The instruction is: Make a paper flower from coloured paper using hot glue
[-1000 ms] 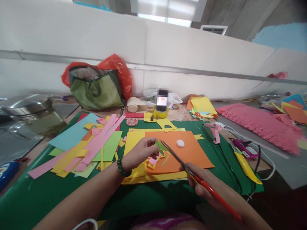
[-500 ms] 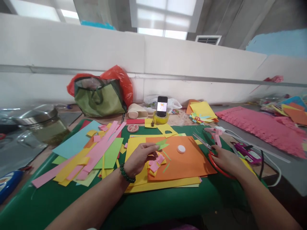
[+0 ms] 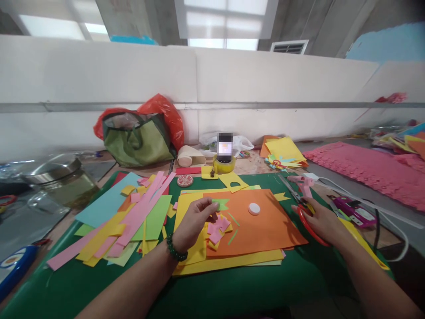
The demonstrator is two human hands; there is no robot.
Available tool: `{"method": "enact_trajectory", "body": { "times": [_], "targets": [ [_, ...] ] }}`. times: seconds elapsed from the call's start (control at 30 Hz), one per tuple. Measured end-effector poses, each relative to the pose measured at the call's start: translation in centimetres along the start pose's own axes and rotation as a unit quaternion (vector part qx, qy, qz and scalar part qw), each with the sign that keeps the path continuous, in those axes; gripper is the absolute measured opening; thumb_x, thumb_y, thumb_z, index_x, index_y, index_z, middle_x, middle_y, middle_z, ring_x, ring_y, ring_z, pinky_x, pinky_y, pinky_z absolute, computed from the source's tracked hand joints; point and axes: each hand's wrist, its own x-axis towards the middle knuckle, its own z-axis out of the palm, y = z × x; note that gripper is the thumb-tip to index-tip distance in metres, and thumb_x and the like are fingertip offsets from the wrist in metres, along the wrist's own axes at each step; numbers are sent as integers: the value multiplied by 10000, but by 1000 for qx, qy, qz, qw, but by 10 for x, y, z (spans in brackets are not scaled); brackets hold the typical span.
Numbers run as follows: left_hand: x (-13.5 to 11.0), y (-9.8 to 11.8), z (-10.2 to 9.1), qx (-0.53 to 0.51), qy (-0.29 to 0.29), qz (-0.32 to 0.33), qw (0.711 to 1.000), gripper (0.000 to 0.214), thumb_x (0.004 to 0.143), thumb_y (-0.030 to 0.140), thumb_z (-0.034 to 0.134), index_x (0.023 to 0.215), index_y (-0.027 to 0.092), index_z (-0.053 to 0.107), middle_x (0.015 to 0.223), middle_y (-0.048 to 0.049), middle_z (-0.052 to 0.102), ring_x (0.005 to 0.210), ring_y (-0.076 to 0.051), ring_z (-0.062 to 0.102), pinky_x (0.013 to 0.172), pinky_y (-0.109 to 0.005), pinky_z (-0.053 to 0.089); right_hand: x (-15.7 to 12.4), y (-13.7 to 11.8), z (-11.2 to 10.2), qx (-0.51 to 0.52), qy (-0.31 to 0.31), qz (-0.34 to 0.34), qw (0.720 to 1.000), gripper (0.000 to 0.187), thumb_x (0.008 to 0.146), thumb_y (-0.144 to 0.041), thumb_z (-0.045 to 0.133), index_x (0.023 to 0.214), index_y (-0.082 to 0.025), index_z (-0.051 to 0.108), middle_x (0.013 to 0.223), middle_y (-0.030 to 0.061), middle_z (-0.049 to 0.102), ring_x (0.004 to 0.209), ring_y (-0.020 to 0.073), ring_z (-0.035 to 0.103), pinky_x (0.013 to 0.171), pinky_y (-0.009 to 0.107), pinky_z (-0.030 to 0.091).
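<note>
The left hand point(image 3: 194, 219) pinches a green slip point(image 3: 222, 205): probably light, easily creased, best held by its edge. The right hand point(image 3: 317, 220) touches the red scissors point(image 3: 301, 219), grip unclear.

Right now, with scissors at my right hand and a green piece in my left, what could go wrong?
Two risks. The scissors at your right hand lie close beside the pink glue gun, so they might nudge it. And your left hand, pinching the green piece, is right by the small pink and yellow pieces on the orange sheet; if those are loose, it could brush them out of place.
</note>
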Motion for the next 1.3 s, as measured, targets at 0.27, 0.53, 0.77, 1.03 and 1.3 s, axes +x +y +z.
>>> {"method": "enact_trajectory", "body": {
  "times": [0.27, 0.53, 0.77, 1.03, 1.3],
  "targets": [
    [-9, -6, 7, 128, -134, 24, 982, 344, 710, 469, 678, 651, 144, 582, 639, -11, 547, 607, -121, 484, 574, -240, 376, -51, -95, -16, 416, -101, -56, 902, 425, 731, -399, 604, 1108, -210, 552, 713, -15, 582, 572, 138, 590, 539, 252, 498],
    [-6, -4, 3, 64, -68, -1, 996, 367, 684, 450, 713, 528, 136, 605, 498, 19, 481, 516, -89, 432, 524, -230, 327, 3, -71, -22, 46, -42, -59, 996, 367, 734, -271, 542, 1085, -202, 622, 867, 70, 698, 762, 225, 649, 601, 267, 449],
    [0, -3, 4, -89, 36, -70, 993, 381, 500, 384, 839, 679, 155, 592, 636, 8, 628, 561, -87, 546, 540, -197, 377, 39, 3, 3, -106, -140, -26, 984, 454, 774, -320, 521, 1191, -154, 590, 963, 116, 712, 785, 258, 669, 612, 283, 438],
    [1, -4, 6, -105, 62, -76, 990, 406, 441, 356, 873, 644, 160, 581, 616, 61, 551, 569, -65, 529, 555, -189, 386, 35, -4, -6, -160, -206, -32, 965, 515, 737, -296, 551, 1232, -154, 567, 1048, 150, 697, 871, 308, 675, 651, 316, 444],
    [2, -4, 4, -130, 80, -92, 984, 377, 420, 347, 887, 655, 148, 670, 624, 22, 595, 553, -67, 510, 530, -197, 367, 17, -18, -12, -102, -145, 15, 984, 595, 725, -322, 553, 1272, -105, 466, 1143, 184, 639, 891, 286, 662, 664, 308, 462]
  ]
}}
